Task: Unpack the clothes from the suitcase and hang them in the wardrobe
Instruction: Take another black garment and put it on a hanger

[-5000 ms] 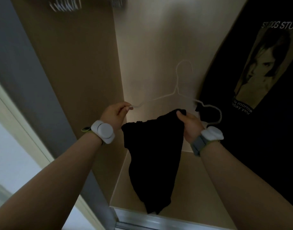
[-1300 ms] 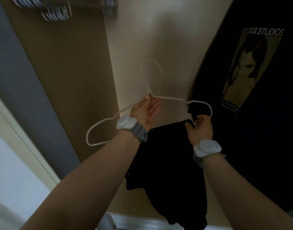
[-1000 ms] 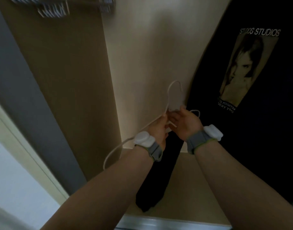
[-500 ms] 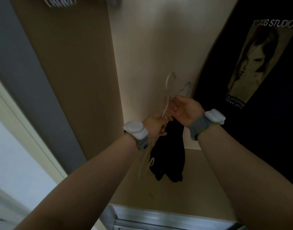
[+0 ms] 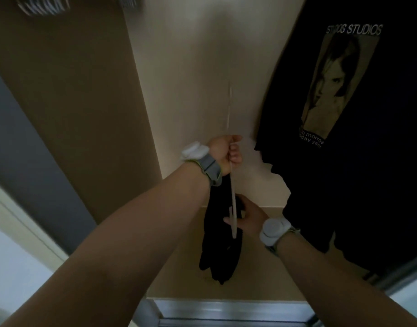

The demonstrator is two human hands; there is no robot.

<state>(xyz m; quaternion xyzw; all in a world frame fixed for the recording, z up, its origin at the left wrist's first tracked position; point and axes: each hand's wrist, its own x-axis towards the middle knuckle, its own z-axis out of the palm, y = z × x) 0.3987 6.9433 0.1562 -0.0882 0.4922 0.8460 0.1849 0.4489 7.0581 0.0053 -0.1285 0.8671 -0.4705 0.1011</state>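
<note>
The left hand (image 5: 224,152) is up high w/ its fingers (image 5: 235,157) clenched round the thin white hanger (image 5: 232,197). We see the hanger from its side, so it looks like one thin line going up and down. The black cloth (image 5: 218,251) hangs in a bunched lump just under the left hand. It is inside the wardrobe (image 5: 191,67), above the floor (image 5: 179,274) of it. The right hand (image 5: 246,218) is lower, touching the cloth and the bottom end of the hanger. Its thumb lies on one side and its other fingers go behind the cloth, so I can't tell if it is grasping or only touching. A big black T-shirt (image 5: 344,173) w/ a picture on it hangs just to the right. Blurry spare hangers (image 5: 44,7) are at the top left.

I think the cloth isn't spread on the hanger yet. What could go wrong: the cloth may slide off & drop to the floor, bc it is only bunched on a thin, smooth hanger. The hanger could also snag the T-shirt, bc it's so near. And if the left hand tips the hanger, one side of the cloth may slip down
</note>
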